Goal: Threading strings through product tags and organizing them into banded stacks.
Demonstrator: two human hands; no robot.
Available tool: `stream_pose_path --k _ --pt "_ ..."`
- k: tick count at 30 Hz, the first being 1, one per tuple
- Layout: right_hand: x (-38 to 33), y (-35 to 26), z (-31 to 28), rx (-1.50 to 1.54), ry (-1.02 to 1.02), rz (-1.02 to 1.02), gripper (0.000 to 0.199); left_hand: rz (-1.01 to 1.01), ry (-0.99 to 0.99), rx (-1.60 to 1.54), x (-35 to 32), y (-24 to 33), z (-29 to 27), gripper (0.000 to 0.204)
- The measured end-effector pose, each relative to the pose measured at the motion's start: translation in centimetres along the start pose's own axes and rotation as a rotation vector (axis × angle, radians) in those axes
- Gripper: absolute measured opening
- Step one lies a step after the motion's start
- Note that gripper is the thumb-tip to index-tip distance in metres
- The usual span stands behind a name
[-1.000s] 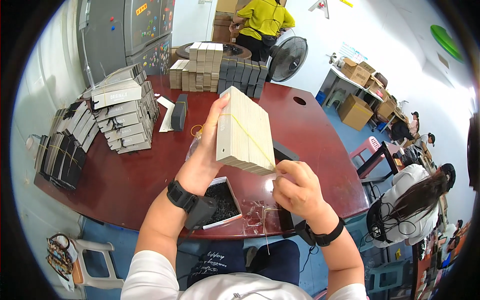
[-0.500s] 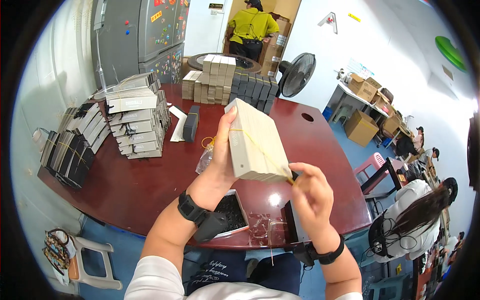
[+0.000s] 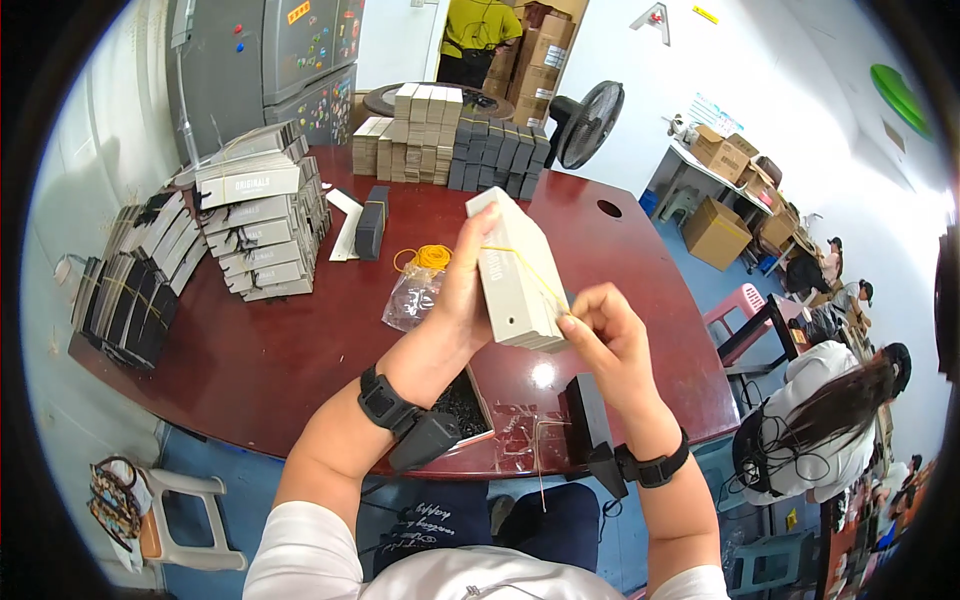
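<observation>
A thick stack of pale grey hang tags (image 3: 505,295) is gripped in my left hand (image 3: 467,275), held up over the table. The lowest corner of its top tag has a small punched hole. A yellow rubber band (image 3: 525,265) runs across the stack. At the stack's lower right edge, the thumb and fingers of my right hand (image 3: 612,335) pinch the band. Below my left forearm is a shallow box of black strings (image 3: 458,405), partly hidden by the arm. Beyond that wrist, yellow rubber bands (image 3: 430,258) lie by a clear plastic bag (image 3: 408,303).
Banded stacks of light tags (image 3: 255,235) and dark tags (image 3: 135,305) stand on the left of the red-brown table (image 3: 270,350). Light blocks (image 3: 425,130) and dark blocks (image 3: 497,155) line the far side, near a black fan (image 3: 592,125). A person (image 3: 815,420) sits at right.
The stack has turned so its printed face shows more. My right fingers have closed in at its lower corner. The view has shifted, so the table sits higher and more rubber bands show.
</observation>
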State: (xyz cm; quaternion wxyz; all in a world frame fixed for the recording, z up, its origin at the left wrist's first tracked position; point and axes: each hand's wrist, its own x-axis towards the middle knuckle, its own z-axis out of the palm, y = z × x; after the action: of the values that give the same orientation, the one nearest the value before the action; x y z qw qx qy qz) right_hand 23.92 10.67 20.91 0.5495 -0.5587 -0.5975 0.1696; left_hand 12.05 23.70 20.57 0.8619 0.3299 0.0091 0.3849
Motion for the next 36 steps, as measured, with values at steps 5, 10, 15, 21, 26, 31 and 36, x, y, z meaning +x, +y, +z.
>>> stream_pose_path --k 5,10,15,21,26,31,36 --pt "-2.7 -1.9 -1.5 -0.122 -0.264 -0.125 0.007 -0.008 -0.024 0.013 0.1 -1.5 -0.7 0.052" --pt "-3.7 -2.9 -0.8 -0.292 -0.349 -0.255 0.008 0.112 -0.006 0.193 0.6 -3.9 -1.4 0.044" --pt "-3.5 -3.1 -1.3 0.417 -0.146 0.262 0.012 0.31 0.045 0.29 0.5 -3.0 -0.8 0.045" --pt "-3.9 -3.2 0.9 -0.27 -0.163 -0.215 0.01 0.25 0.097 0.11 0.6 -1.6 -1.1 0.049" --pt "-3.6 -4.9 2.5 -0.618 -0.568 -0.623 0.023 0.398 0.108 0.297 1.1 -1.1 -1.3 0.053" --pt "-1.8 -5.5 1.0 -0.534 -0.435 -0.389 0.013 0.302 0.173 0.194 2.5 1.6 -3.9 0.047" --pt "2.9 -5.3 -2.9 -0.729 -0.351 0.077 0.012 0.328 0.095 0.073 1.6 6.3 -3.9 0.049"
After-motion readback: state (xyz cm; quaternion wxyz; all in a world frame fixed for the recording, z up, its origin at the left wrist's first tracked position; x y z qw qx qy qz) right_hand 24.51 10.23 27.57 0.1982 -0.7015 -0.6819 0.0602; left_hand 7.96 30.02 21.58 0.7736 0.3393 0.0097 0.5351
